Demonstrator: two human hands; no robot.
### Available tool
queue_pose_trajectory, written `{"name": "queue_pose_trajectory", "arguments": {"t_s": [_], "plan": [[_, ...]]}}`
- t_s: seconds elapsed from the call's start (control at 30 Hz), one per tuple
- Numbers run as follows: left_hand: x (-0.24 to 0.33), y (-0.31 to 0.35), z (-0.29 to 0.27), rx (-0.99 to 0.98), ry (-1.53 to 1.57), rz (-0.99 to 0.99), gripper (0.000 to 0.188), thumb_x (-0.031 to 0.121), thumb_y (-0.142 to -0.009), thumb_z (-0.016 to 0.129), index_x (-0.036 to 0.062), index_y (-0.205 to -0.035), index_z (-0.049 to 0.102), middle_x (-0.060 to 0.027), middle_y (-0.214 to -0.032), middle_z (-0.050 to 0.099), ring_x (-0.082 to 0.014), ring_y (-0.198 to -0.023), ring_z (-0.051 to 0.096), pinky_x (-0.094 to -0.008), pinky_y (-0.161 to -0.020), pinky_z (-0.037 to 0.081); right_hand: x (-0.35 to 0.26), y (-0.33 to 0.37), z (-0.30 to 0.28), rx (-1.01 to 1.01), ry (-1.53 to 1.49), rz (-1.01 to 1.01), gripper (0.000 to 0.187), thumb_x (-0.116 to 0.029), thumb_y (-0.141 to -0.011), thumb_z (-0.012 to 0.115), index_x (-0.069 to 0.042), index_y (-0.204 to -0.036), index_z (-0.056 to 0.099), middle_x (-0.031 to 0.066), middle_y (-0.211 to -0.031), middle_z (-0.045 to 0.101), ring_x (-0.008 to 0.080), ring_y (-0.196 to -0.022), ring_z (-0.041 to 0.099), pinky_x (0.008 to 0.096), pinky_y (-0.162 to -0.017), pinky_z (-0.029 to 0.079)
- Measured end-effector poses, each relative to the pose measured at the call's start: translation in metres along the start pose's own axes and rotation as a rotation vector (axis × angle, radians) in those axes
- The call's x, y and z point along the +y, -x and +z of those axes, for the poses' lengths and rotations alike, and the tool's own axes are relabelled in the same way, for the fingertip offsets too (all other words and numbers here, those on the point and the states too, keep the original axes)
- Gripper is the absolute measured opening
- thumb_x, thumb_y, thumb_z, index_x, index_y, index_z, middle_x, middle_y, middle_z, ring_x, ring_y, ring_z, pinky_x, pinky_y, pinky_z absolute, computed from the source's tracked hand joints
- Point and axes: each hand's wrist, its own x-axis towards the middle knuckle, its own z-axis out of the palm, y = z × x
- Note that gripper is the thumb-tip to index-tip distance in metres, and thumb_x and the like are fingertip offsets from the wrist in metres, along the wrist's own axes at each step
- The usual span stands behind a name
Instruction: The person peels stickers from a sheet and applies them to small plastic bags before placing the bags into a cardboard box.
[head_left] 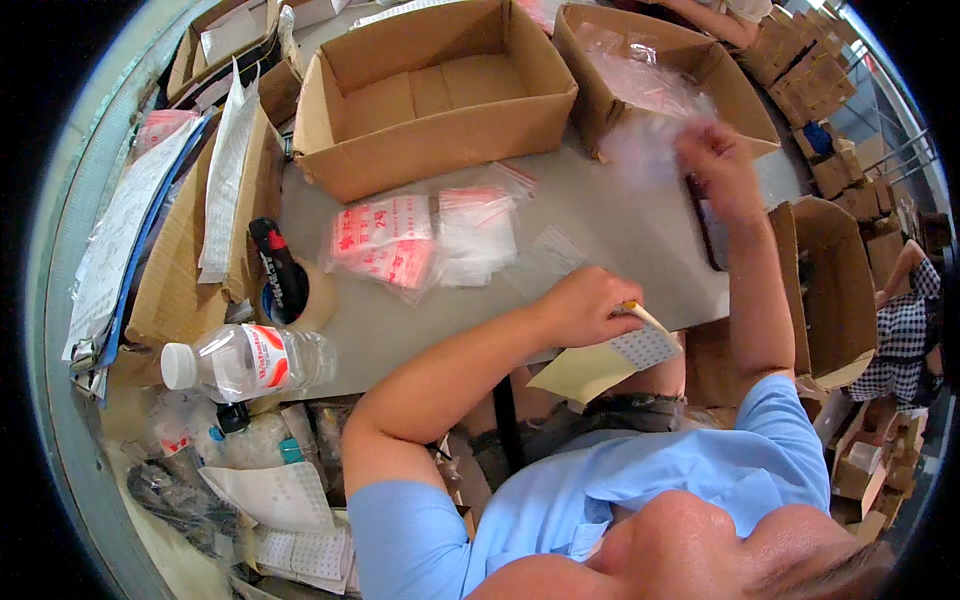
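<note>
My left hand (592,308) is closed at the table's near edge on a folded sticker sheet (600,368), pale yellow on one face with rows of small grey dots on the other. My right hand (718,165), smeared by motion, is raised at the near side of the right cardboard box (735,115). Its fingers pinch a clear plastic bag (640,150), also blurred. More clear bags (640,75) lie inside that box. Left of my hands, a stack of small zip bags (478,235) lies beside a pack with red print (383,240). A single clear zip bag (558,248) is near my left hand.
A large open cardboard box (440,105) stands at the back. To the left are a plastic bottle (250,358), a tape roll (315,298), a black-handled tool (280,270) and upright papers (230,180). Another box (825,290) stands right of my forearm. Other people are at the right edge and far side.
</note>
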Motion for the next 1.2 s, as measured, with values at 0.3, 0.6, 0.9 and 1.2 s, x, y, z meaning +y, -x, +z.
{"name": "queue_pose_trajectory", "arguments": {"t_s": [0.3,0.6,0.9,1.2], "plan": [[0.005,0.001,-0.003,-0.069,0.006,-0.055,0.018,0.022,-0.077,0.068,0.0058,-0.082,0.061,-0.0132,-0.071,0.061,-0.0320,-0.067,0.060,-0.0404,-0.060,0.046,-0.004,-0.052,-0.005,0.441,0.932,-0.606,0.035,-0.021,-0.079,0.061,-0.004,-0.110,0.060,0.0139,-0.109,0.061,0.0345,-0.103,0.056,0.0391,-0.088,0.044],[0.007,0.000,-0.006,-0.199,0.050,0.022,0.015,0.020,-0.077,0.066,0.0069,-0.083,0.062,-0.0156,-0.074,0.062,-0.0337,-0.069,0.061,-0.0433,-0.062,0.047,0.023,0.028,0.104,-0.685,0.695,-0.253,0.023,-0.015,-0.072,0.068,-0.004,-0.090,0.057,0.0147,-0.101,0.052,0.0336,-0.094,0.051,0.0396,-0.084,0.042],[0.000,0.000,-0.001,-0.045,-0.018,0.186,0.016,0.020,-0.077,0.066,0.0068,-0.083,0.062,-0.0136,-0.070,0.063,-0.0360,-0.069,0.061,-0.0424,-0.065,0.047,0.009,-0.004,0.124,-0.344,0.753,-0.504,0.018,-0.013,-0.074,0.066,-0.006,-0.089,0.058,0.0170,-0.107,0.051,0.0350,-0.099,0.051,0.0426,-0.086,0.042],[-0.004,0.003,-0.001,-0.011,-0.033,-0.124,0.015,0.025,-0.077,0.066,0.0100,-0.081,0.065,-0.0124,-0.072,0.065,-0.0312,-0.075,0.064,-0.0561,-0.096,0.026,-0.014,-0.013,0.154,-0.747,0.483,-0.101,0.021,-0.010,-0.075,0.068,-0.004,-0.088,0.053,0.0142,-0.099,0.054,0.0229,-0.095,0.053,0.0332,-0.080,0.046]]}}
